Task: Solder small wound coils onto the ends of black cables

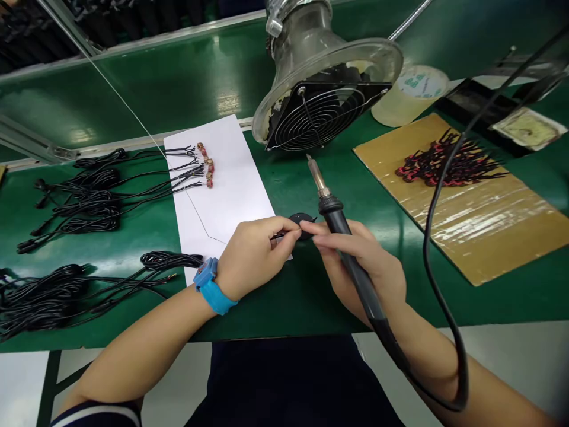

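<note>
My right hand (362, 261) has a soldering iron (351, 249) lying across it, tip pointing up and away, the handle between thumb and fingers. Its fingertips also reach the dark end of a small piece beside a round black disc (303, 220). My left hand (262, 249), with a blue wrist strap (213, 287), pinches a thin black cable whose end shows between thumb and forefinger. Both sets of fingertips almost meet over the disc. Exactly what is pinched there is mostly hidden. Under the left hand lies a white paper sheet (222, 178).
Small copper-coloured coils (208, 169) and cable ends lie on the paper. Black cable bundles (89, 201) cover the left side. A fume extractor fan (320, 115) overhangs the middle. To the right, a brown board (466, 225) carries red-and-black parts (444, 163). The iron's cord (429, 231) loops beside my right arm.
</note>
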`<state>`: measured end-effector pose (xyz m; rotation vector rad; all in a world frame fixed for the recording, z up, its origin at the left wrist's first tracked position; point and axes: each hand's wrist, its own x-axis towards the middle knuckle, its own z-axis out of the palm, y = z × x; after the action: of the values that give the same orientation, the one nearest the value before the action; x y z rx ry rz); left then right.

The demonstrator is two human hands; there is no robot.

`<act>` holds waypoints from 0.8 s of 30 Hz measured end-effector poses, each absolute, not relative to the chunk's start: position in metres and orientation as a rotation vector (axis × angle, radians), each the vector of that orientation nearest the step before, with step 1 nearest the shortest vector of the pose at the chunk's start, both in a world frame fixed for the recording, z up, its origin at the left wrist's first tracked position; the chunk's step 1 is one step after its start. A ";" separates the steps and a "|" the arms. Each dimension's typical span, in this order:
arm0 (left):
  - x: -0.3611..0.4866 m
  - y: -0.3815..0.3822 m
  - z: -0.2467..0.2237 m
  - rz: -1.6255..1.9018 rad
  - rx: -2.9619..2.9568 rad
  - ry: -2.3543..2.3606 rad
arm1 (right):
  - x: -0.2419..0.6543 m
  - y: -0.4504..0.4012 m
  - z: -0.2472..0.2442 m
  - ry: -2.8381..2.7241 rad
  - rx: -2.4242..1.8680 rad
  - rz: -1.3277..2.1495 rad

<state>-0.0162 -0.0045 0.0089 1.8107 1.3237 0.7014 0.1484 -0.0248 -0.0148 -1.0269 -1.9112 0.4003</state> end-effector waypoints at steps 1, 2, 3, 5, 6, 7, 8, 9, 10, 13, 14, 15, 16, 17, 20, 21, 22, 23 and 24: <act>-0.016 -0.004 0.008 0.708 1.808 1.321 | 0.147 -0.025 -0.015 -1.908 -1.023 0.416; -0.017 -0.004 0.008 0.716 1.808 1.315 | 0.147 -0.026 -0.015 -1.898 -1.023 0.420; -0.017 -0.004 0.007 0.728 1.805 1.310 | 0.146 -0.026 -0.015 -1.881 -1.031 0.407; -0.017 -0.003 0.006 0.758 1.797 1.302 | 0.146 -0.026 -0.016 -1.838 -1.078 0.343; -0.017 -0.004 0.006 0.767 1.793 1.300 | 0.146 -0.025 -0.015 -1.818 -1.105 0.309; -0.017 -0.004 0.007 0.769 1.793 1.300 | 0.146 -0.025 -0.015 -1.805 -1.127 0.287; -0.016 -0.004 0.007 0.768 1.799 1.300 | 0.146 -0.024 -0.015 -1.799 -1.142 0.279; -0.016 -0.005 0.007 0.763 1.812 1.302 | 0.146 -0.024 -0.015 -1.803 -1.154 0.281; -0.016 -0.005 0.008 0.757 1.830 1.304 | 0.146 -0.023 -0.015 -1.806 -1.161 0.281; -0.014 -0.008 0.009 0.748 1.891 1.319 | 0.145 -0.023 -0.014 -1.799 -1.187 0.272; -0.014 -0.009 0.009 0.745 1.909 1.324 | 0.144 -0.023 -0.014 -1.797 -1.185 0.269; -0.014 -0.010 0.009 0.742 1.923 1.329 | 0.144 -0.023 -0.015 -1.798 -1.175 0.270; -0.014 -0.010 0.009 0.740 1.932 1.332 | 0.144 -0.023 -0.015 -1.804 -1.161 0.276; -0.014 -0.010 0.009 0.737 1.935 1.332 | 0.144 -0.022 -0.016 -1.814 -1.143 0.285; -0.015 -0.010 0.009 0.737 1.899 1.301 | 0.144 -0.021 -0.018 -1.857 -1.091 0.307; -0.016 -0.009 0.009 0.741 1.880 1.285 | 0.145 -0.021 -0.018 -1.874 -1.077 0.305; -0.016 -0.009 0.009 0.742 1.864 1.269 | 0.145 -0.020 -0.019 -1.894 -1.063 0.298; -0.016 -0.008 0.009 0.745 1.853 1.258 | 0.145 -0.020 -0.019 -1.913 -1.051 0.284; -0.017 -0.007 0.009 0.746 1.849 1.251 | 0.146 -0.020 -0.019 -1.931 -1.043 0.270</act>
<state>-0.0166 -0.0071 0.0087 1.8487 1.2512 0.7461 0.1458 -0.0197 -0.0189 -1.0429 -1.9307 0.2703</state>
